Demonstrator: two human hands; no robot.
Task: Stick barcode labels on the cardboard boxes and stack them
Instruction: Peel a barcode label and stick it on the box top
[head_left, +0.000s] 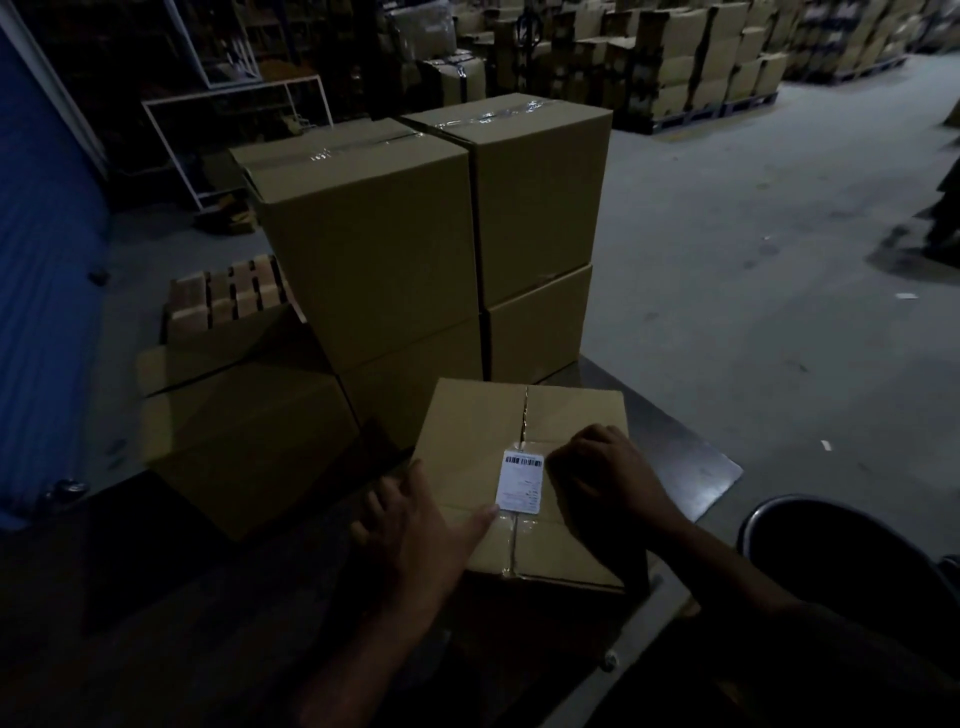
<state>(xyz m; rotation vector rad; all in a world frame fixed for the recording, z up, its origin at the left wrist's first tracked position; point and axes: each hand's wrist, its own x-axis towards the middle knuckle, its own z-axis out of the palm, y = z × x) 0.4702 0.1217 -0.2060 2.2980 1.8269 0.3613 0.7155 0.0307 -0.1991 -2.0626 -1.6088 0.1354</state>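
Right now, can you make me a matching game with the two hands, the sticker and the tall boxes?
Things:
1. white barcode label
2. left hand
3. right hand
4. tall stack of brown cardboard boxes

Places:
A. fingers curled, beside the label's right edge
B. behind the near box
C. thumb touching the label's lower left corner
D. stuck over the near brown cardboard box's seam

Pairs: 1-D, 2-C, 3-A, 4-B

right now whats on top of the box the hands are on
A white barcode label lies over the taped centre seam of the cardboard box. The left hand thumb touches its lower corner; the right hand rests beside it. The seam beneath the label is covered.
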